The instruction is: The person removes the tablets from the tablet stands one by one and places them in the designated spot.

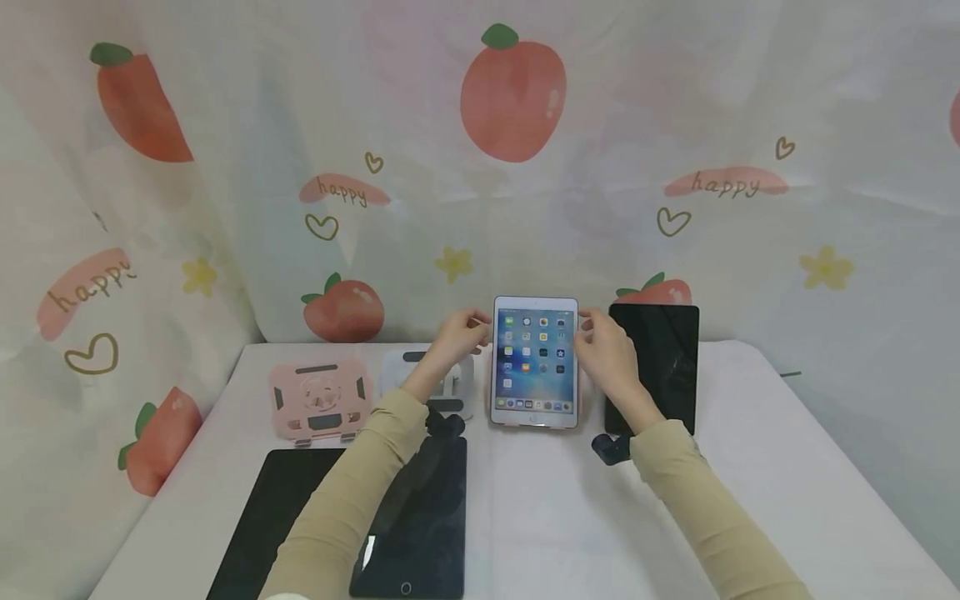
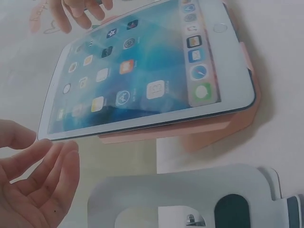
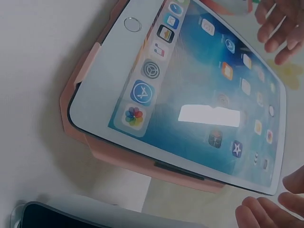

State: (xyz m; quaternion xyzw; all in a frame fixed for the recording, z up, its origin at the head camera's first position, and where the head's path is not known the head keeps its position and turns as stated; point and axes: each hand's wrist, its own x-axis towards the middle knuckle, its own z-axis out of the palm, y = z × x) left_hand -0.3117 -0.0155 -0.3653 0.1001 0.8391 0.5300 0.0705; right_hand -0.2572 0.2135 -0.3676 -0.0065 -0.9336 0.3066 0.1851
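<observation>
A white tablet (image 1: 536,358) with a lit screen of app icons leans upright on a pink stand (image 2: 213,130) at the back middle of the table. My left hand (image 1: 459,335) is by the tablet's upper left edge. In the left wrist view its thumb and forefinger are at a top corner, and I cannot tell whether they touch. My right hand (image 1: 606,354) is at the right edge. In the right wrist view its fingers (image 3: 259,212) are loosely bent beside the other top corner, with nothing gripped.
Left of the tablet stand a pink holder (image 1: 322,400) and a pale blue-grey holder (image 2: 142,183). A dark tablet (image 1: 663,358) leans upright at right. Two large black tablets, one partly under my left sleeve (image 1: 420,517), lie at the front left. A patterned cloth backdrop (image 1: 570,233) rises behind.
</observation>
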